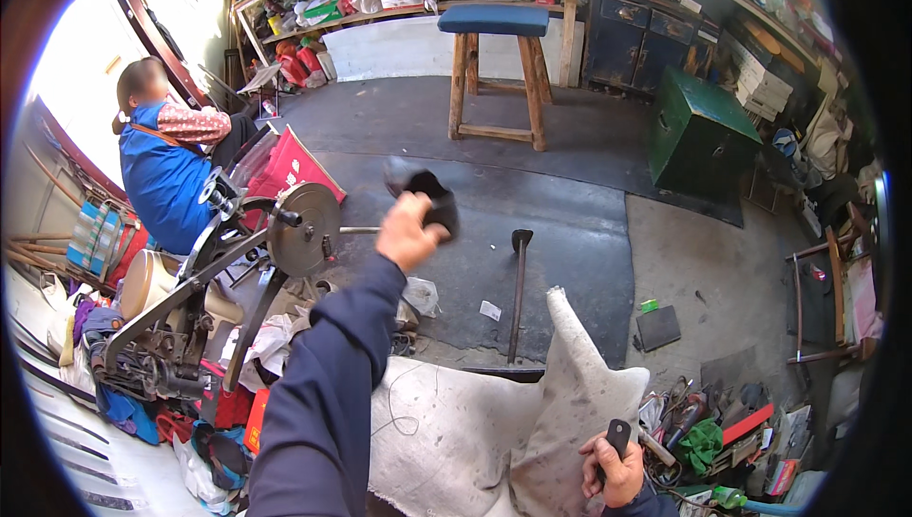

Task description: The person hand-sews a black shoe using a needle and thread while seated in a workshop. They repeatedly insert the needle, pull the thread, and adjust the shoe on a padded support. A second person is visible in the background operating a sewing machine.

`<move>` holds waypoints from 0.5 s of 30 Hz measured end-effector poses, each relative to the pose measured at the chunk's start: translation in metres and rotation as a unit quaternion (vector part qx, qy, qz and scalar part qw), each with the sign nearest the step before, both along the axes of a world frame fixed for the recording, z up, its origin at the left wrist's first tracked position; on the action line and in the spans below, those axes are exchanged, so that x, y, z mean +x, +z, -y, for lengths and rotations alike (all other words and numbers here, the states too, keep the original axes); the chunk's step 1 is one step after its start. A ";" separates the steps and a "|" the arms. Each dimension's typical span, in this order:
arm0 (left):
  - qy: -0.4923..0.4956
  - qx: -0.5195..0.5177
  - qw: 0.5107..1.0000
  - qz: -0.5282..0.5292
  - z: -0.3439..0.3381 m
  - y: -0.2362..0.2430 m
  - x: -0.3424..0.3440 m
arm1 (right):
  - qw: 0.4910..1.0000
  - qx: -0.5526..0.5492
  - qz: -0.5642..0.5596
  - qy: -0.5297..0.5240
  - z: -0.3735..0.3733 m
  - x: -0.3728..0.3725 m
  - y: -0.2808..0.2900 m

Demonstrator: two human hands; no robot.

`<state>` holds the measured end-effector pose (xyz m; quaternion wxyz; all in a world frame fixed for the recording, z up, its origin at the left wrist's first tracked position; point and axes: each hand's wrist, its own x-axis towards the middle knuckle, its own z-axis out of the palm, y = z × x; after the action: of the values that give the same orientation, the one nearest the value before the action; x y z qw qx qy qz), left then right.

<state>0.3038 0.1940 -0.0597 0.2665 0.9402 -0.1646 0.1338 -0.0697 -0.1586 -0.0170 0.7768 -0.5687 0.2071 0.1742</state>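
My left hand (412,232) reaches forward over the dark floor mat, its fingers closed on what looks like a black shoe (443,204). Motion smears the far end of that shoe. At the lower right, my right hand (616,471) is closed around a black, flat, round-ended handle (618,434); the rest of it is hidden in the fist. A stained pale cloth (456,422) drapes over my lap, between my arms. Just beyond it stands a metal post with a small flat head (521,240), to the right of the left hand.
A hand-cranked sewing machine with a large wheel (304,223) stands left. Behind it a seated person in a blue vest (161,175) sits beside a red bag (296,170). Ahead are a blue-topped stool (494,20) and a green box (703,132). Loose tools and scraps (703,432) lie right.
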 end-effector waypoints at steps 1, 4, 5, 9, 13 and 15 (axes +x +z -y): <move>0.055 -0.006 0.998 0.029 -0.010 0.007 0.017 | 1.000 0.002 -0.004 -0.001 0.000 0.001 -0.001; 0.122 -0.018 0.986 0.111 -0.031 0.023 0.040 | 1.000 -0.007 -0.015 -0.003 -0.003 0.002 0.000; 0.149 -0.009 0.981 0.121 -0.032 0.025 0.038 | 1.000 -0.008 -0.016 -0.004 -0.003 0.003 0.001; 0.002 -0.021 0.998 0.065 -0.011 0.015 -0.033 | 1.000 -0.007 -0.020 0.001 -0.001 0.006 0.011; -0.111 0.042 0.991 -0.057 -0.008 0.019 -0.156 | 1.000 -0.012 -0.015 0.014 -0.001 0.008 0.013; -0.108 0.040 0.988 -0.101 -0.013 0.027 -0.213 | 0.999 -0.031 -0.007 0.024 -0.001 0.007 0.010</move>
<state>0.0909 0.2070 -0.0323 0.2565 0.9356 -0.2425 0.0019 -0.0627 -0.1579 -0.0065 0.7529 -0.5962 0.2041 0.1898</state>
